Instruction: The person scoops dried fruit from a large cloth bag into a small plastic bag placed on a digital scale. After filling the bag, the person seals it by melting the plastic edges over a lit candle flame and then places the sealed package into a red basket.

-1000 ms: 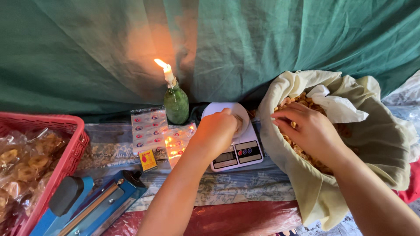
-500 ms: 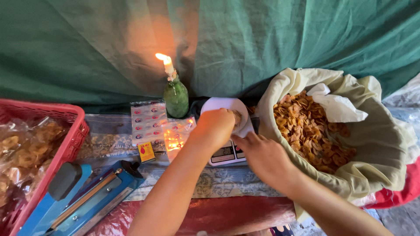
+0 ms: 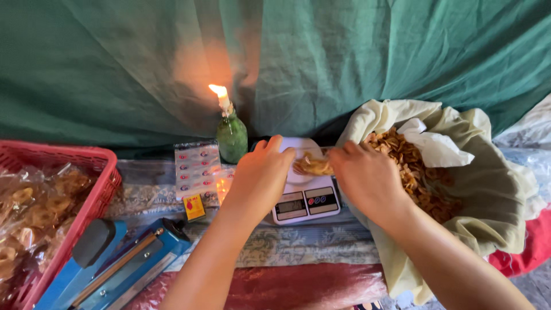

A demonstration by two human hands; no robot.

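Head camera shows weighing under way: the left hand (image 3: 261,175) and right hand (image 3: 367,178), fingers pinched on a clear bag of fried chips (image 3: 313,166), hold it over the white kitchen scale (image 3: 304,198); next calls for steady lowering onto its pan.

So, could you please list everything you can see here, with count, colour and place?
kitchen scale: one, white, centre of table
chips on scale: small pile, golden, on the scale's platform
sack of chips: one, cream cloth, open, right
bottle with lit candle: one, green, behind the scale
basket of bagged chips: one, red, far left
heat sealer: one, blue, front left
sheet of small packets: one, white with red marks, left of bottle
matchbox: one, yellow, below the sheet
backdrop cloth: one, green, behind
left hand: over the scale
right hand: at the chips on the scale
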